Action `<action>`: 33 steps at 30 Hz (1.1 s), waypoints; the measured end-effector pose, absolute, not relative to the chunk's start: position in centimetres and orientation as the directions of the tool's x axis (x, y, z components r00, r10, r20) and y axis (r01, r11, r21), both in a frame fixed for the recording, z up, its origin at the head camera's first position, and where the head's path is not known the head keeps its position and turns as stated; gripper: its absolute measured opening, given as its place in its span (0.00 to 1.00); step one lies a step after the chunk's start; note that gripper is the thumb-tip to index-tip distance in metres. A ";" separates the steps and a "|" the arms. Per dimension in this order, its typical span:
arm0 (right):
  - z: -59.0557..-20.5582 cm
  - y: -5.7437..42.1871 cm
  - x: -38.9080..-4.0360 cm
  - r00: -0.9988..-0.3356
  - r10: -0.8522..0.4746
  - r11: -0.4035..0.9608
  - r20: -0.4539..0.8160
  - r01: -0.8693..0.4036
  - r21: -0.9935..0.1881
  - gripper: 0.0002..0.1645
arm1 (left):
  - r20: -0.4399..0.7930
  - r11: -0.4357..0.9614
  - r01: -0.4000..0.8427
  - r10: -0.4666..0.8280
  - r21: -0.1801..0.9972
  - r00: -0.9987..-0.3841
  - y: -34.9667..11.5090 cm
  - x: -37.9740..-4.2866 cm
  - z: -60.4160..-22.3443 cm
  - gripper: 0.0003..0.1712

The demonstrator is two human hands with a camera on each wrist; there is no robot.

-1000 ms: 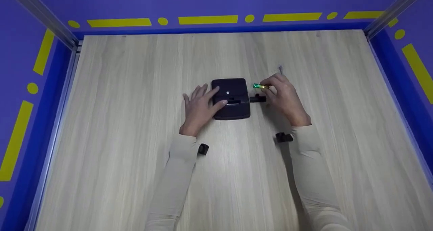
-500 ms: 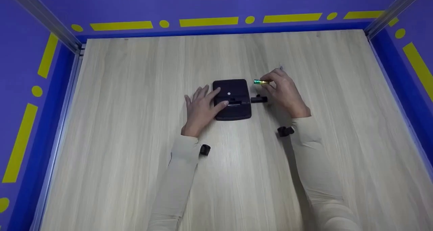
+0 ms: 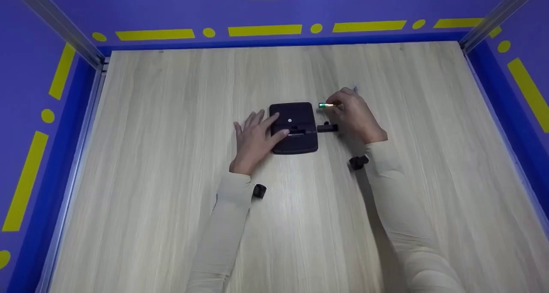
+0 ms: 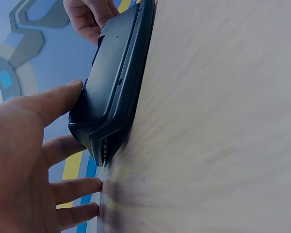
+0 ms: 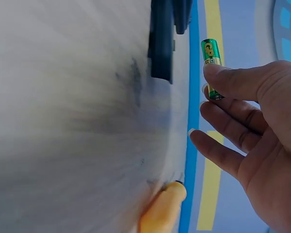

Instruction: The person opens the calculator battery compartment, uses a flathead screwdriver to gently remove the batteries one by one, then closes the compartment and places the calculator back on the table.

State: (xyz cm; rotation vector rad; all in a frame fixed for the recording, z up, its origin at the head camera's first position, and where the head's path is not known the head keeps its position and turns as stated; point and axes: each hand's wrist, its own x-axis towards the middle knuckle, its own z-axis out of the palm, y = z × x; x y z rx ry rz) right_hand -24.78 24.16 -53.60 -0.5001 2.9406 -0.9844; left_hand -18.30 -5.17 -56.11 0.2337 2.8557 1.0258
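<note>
the black device [image 3: 294, 128] is held down on the table [image 3: 171, 155] by the flat, open left hand [image 3: 255, 140]. a green battery [image 3: 325, 106] is pinched in the right hand [image 3: 354, 115], just beside the device's far right corner.

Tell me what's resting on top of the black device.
The left hand rests on the black device, fingers and thumb lying across its left part. A small pale dot and a slot show on top. Whatever lies beneath those fingers is hidden.
</note>
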 end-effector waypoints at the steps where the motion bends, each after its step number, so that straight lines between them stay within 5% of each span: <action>1: -53.7 24.1 -24.9 -0.950 -0.299 0.752 0.094 -0.295 -0.589 0.09 | -0.039 0.763 0.111 0.176 0.637 -0.984 -5.2 -18.3 -56.1 0.42; 33: -55.3 23.8 -26.5 -0.959 -0.283 0.754 0.010 -0.229 -0.616 0.07 | -0.047 0.751 0.102 0.174 0.652 -0.984 -5.2 -18.4 -56.1 0.41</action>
